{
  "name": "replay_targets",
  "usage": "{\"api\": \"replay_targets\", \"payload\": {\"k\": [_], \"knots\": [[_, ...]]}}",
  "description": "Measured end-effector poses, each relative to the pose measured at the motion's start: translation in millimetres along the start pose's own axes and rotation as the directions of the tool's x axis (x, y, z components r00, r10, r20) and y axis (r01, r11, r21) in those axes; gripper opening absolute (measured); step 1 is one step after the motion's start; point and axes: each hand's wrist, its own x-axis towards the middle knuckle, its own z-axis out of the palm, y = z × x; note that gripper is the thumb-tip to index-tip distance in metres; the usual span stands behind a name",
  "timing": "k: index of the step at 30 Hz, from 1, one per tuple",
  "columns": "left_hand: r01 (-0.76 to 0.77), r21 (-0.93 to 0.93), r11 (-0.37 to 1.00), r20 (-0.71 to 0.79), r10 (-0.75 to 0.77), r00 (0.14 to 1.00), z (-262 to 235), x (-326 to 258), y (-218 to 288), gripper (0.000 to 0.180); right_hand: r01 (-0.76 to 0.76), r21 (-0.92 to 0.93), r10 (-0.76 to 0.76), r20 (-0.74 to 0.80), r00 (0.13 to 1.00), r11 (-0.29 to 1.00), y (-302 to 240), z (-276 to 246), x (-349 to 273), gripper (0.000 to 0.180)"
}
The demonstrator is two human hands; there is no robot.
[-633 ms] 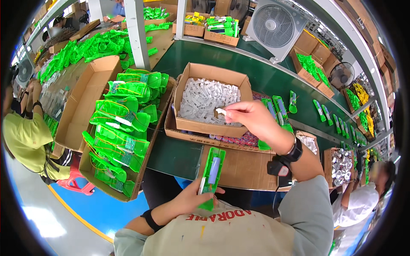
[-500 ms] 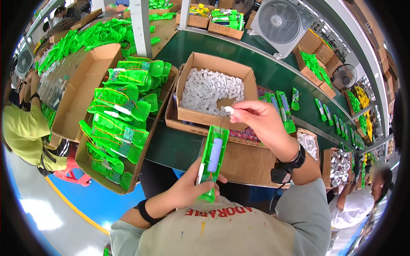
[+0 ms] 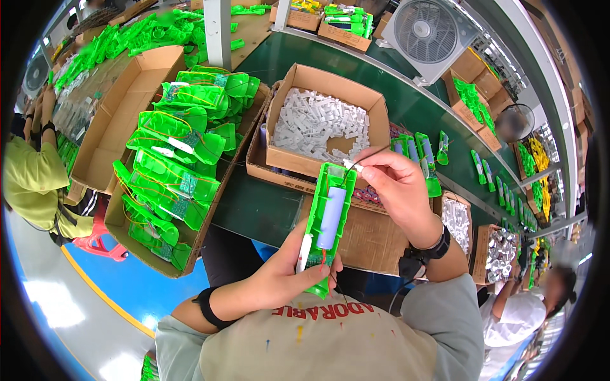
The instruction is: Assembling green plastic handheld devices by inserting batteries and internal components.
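My left hand (image 3: 294,267) is closed round the lower part of a bright green plastic housing (image 3: 344,216), which is held upright with its inside facing me. A lilac cylindrical battery (image 3: 330,219) lies in the housing, with red wire and a bit of circuit board below it. Just off the housing's top end, my right hand (image 3: 395,187) pinches a small white plastic part (image 3: 351,165) between thumb and fingers. A dark wire runs by those fingertips; whether it passes through the part I cannot tell. Behind the hands, a cardboard box (image 3: 289,155) holds many such white parts.
At the left stands a long carton (image 3: 213,238) of green housings with boards and wires, beside another carton (image 3: 95,168). More housings with batteries (image 3: 424,155) line the green bench (image 3: 254,219) to the right. Boxes of white and silvery parts (image 3: 502,247) sit there too. Co-workers are at both sides.
The green housing has come up and closer to my right hand. My right hand has brought the white part down to the housing's top end, by the dark wire.
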Motion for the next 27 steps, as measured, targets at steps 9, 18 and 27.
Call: {"api": "replay_targets", "payload": {"k": [9, 18, 27], "knots": [[0.032, -0.05, 0.998, -0.025, -0.034, 0.999, -2.2, 0.6, -1.2, 0.062, 0.099, -0.085, -0.095, 0.055, 0.994, 0.991, -0.8, 3.4, -0.4, 0.011], [0.023, -0.002, 1.0, -0.031, -0.023, 0.999, -0.5, 0.1, -6.1, 0.062, 0.207, -0.109, -0.199, 0.073, 0.977, 0.972, 1.8, 6.5, -2.4, 0.014], [0.03, -0.016, 0.999, -0.038, -0.031, 0.999, 1.3, -0.8, -7.6, 0.062, 0.337, -0.483, -0.335, 0.093, 0.938, 0.808, -4.2, 14.5, -6.3, 0.014]]}}
